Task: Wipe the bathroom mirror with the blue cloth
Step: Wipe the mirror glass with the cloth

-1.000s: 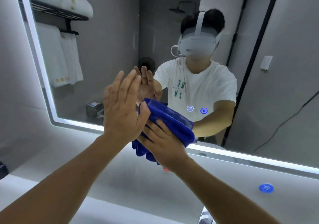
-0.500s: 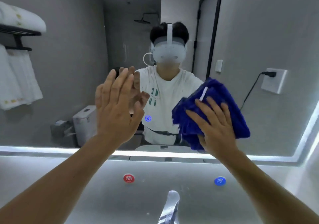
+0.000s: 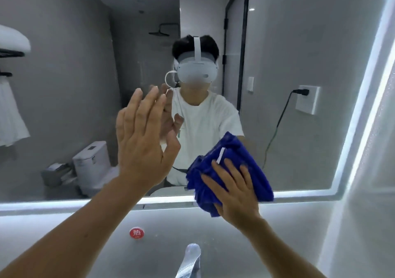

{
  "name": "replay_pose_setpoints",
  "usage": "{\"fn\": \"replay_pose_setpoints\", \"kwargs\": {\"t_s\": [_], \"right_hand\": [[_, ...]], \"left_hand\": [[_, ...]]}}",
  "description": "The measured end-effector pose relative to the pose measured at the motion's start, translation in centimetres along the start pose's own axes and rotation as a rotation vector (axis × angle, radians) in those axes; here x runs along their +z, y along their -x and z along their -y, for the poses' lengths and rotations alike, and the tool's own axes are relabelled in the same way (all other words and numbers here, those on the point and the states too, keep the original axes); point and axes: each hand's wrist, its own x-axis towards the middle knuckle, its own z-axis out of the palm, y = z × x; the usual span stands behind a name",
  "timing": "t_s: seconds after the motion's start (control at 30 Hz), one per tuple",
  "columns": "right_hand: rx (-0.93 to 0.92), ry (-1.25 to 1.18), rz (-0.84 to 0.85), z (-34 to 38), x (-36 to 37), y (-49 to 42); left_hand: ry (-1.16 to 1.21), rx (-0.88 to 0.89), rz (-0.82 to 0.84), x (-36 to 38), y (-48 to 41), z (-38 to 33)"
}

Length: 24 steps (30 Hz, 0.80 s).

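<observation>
Right hand (image 3: 236, 194) presses blue cloth (image 3: 230, 164) on mirror (image 3: 299, 42).

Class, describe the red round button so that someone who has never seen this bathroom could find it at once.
Start at the mirror with its lit lower edge. On the grey surface below it, left of the metal tap, sits the red round button. It is the only red thing there and carries a white character.

Head-worn view, close, facing mirror (image 3: 64, 85).
</observation>
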Motion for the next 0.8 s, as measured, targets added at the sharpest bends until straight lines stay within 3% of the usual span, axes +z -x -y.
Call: {"fn": "replay_pose_setpoints", "kwargs": {"t_s": [0.1,0.2,0.4,0.53,0.6,0.73,0.8], "right_hand": [[-0.196,0.090,0.197,-2.8,-0.4,5.1],[-0.244,0.073,0.185,-7.0,-1.9,5.6],[0.267,-0.122,-0.226,-14.2,-6.2,-4.8],[0.578,-0.215,-0.383,-11.6,-6.0,-10.0],[0.532,-0.212,-0.360,-9.0,-4.7,-8.7],[0.194,-0.154,-0.164,-5.9,-2.4,-0.6],[0.169,-0.185,-0.070,-5.4,-2.4,2.7]], "left_hand": [[0.023,0.043,0.026,1.7,0.4,-2.1],[0.043,0.065,0.012,2.7,-0.6,-4.0],[0.089,0.074,0.038,4.1,-1.8,-7.6],[0.102,0.063,0.050,4.8,-1.7,-8.9],[0.114,0.067,0.053,4.8,-1.3,-9.3],[0.162,0.066,0.130,3.3,1.0,-9.7],[0.174,0.065,0.189,1.8,2.8,-9.6]]}}
